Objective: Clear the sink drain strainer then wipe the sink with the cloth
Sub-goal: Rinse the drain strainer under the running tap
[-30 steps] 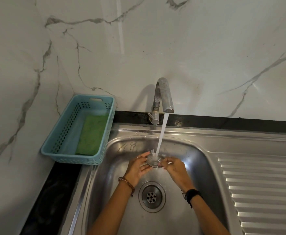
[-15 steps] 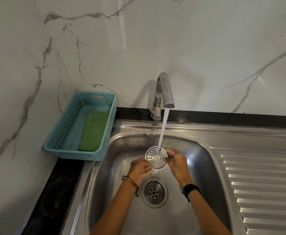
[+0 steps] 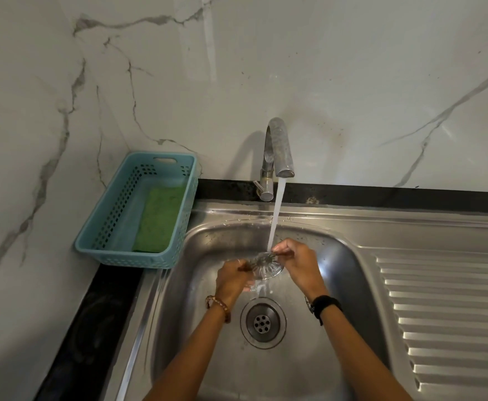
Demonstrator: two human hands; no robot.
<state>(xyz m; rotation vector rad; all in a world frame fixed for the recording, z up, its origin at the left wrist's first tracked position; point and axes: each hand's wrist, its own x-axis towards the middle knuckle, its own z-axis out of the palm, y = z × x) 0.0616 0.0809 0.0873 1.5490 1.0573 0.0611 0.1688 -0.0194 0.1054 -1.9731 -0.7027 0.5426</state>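
The round metal drain strainer (image 3: 265, 263) is held tilted under the running water from the tap (image 3: 279, 149), above the steel sink basin (image 3: 338, 285). My left hand (image 3: 232, 277) grips its left edge and my right hand (image 3: 299, 261) pinches its right edge. Water falls through the strainer toward the open drain hole (image 3: 263, 322) below. The green cloth (image 3: 160, 218) lies flat inside the blue basket (image 3: 115, 215) left of the sink.
The blue basket sits on the black counter edge (image 3: 92, 319) in the marble corner. A ribbed steel draining board (image 3: 445, 314) runs to the right of the basin. The tap's lever (image 3: 261, 189) sticks out at the tap base.
The strainer has been turned from facing up towards me to a flatter tilt under the stream. Both hands stay on it.
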